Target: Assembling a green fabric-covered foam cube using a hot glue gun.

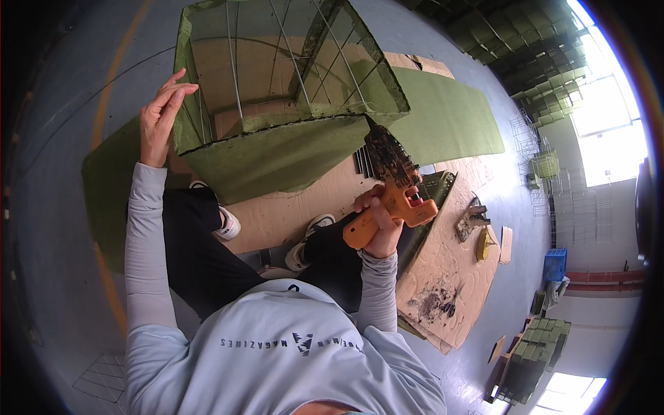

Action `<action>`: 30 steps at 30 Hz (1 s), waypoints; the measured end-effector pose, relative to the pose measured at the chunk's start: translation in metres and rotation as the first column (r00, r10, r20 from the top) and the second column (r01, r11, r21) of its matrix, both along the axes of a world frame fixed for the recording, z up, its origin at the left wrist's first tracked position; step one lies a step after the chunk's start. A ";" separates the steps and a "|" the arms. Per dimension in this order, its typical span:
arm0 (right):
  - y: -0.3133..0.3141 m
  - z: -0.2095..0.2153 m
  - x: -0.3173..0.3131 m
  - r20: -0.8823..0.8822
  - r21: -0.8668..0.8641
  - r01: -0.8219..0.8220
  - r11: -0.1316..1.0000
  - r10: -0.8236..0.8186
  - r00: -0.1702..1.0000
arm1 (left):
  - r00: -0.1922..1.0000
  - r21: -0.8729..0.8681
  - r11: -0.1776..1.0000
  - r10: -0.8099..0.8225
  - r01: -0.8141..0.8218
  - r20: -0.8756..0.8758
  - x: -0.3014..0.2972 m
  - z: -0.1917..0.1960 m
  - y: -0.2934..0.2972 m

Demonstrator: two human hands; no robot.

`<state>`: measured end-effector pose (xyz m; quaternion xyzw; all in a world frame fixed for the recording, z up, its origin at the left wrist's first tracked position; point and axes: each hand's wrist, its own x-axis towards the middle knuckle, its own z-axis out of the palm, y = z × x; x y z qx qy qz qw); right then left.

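A wire-framed box (277, 155) covered in green fabric stands in front of me, its open side crossed by thin metal rods. Against its left edge rests my left hand (163, 114), fingers stretched out and fingertips reaching over the rim. My right hand (382, 225) is wrapped round the handle of an orange glue gun (401, 200). Dark, crusted residue coats the gun's front half. Its nozzle points up and away, close to the box's lower right edge; whether it touches cannot be told. Several black glue sticks (362, 163) lie beside the gun.
Cardboard (290, 214) covers the floor under the box, with a flat green sheet (449, 104) beyond. To the right, a cardboard-topped surface (422, 287) bears scissors (448, 308), dark scraps and a yellow object (483, 243). Green stacks (543, 353) and a blue crate (555, 264) stand farther right.
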<state>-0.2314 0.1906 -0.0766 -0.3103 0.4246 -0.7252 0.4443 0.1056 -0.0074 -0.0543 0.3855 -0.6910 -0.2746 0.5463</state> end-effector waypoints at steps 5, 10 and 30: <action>-0.004 0.000 -0.006 0.016 -0.038 0.022 0.999 -0.021 1.000 | 1.000 0.001 1.000 -0.008 0.008 0.014 0.002 -0.001 -0.001; -0.003 0.000 -0.010 0.000 -0.023 0.047 0.999 -0.047 0.999 | 1.000 -0.003 1.000 -0.007 0.007 0.030 0.001 0.000 -0.001; -0.008 0.004 -0.014 0.042 -0.046 0.065 0.997 -0.063 0.997 | 1.000 0.002 1.000 0.009 -0.009 0.005 -0.001 -0.001 -0.002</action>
